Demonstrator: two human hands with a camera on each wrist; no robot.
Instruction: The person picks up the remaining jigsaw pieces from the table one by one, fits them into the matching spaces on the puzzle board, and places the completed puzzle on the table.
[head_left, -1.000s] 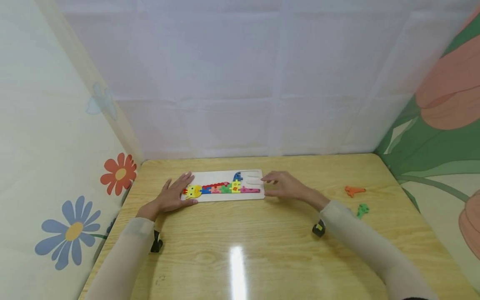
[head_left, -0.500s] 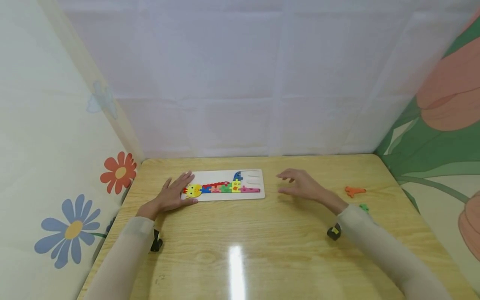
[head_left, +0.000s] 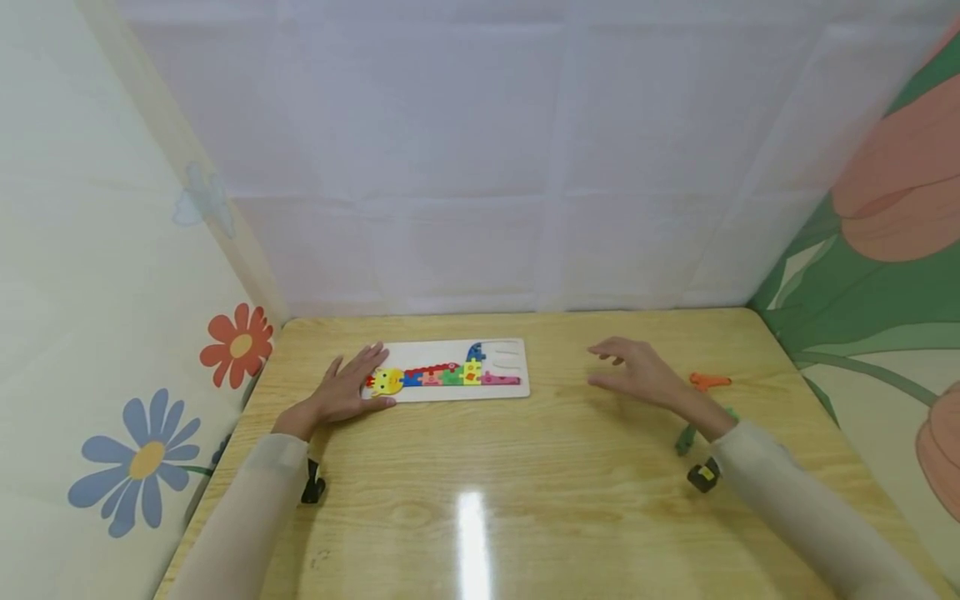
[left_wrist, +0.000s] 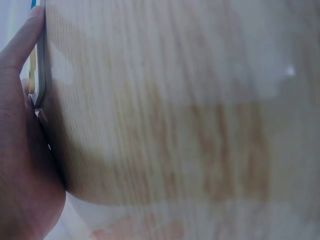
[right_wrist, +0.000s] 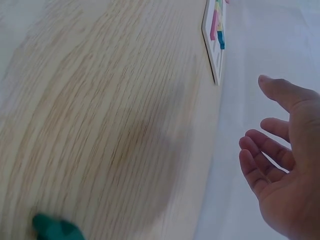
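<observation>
A white giraffe puzzle board [head_left: 427,352] lies flat on the table with several coloured pieces set in it. The yellow head piece [head_left: 387,382] is at its left end, the pink leg piece [head_left: 501,380] at its right. My left hand [head_left: 347,390] rests on the left end, fingers spread, thumb [left_wrist: 27,37] along the near edge. Apart from the board, to its right, my right hand [head_left: 637,373] hovers with loosely bent fingers and nothing in them. Beyond its wrist lies an orange piece [head_left: 708,382]. A green piece [head_left: 686,439] lies partly hidden under the right forearm.
The wooden table [head_left: 420,483] meets a pale cloth wall [head_left: 420,250] at the back. Flower-printed panels stand on the left and right sides. Black wrist cameras hang under both wrists.
My right hand has drawn away from the board's right end, moving right toward the loose pieces. Its forearm now covers part of the green piece. The left hand and board have stayed still.
</observation>
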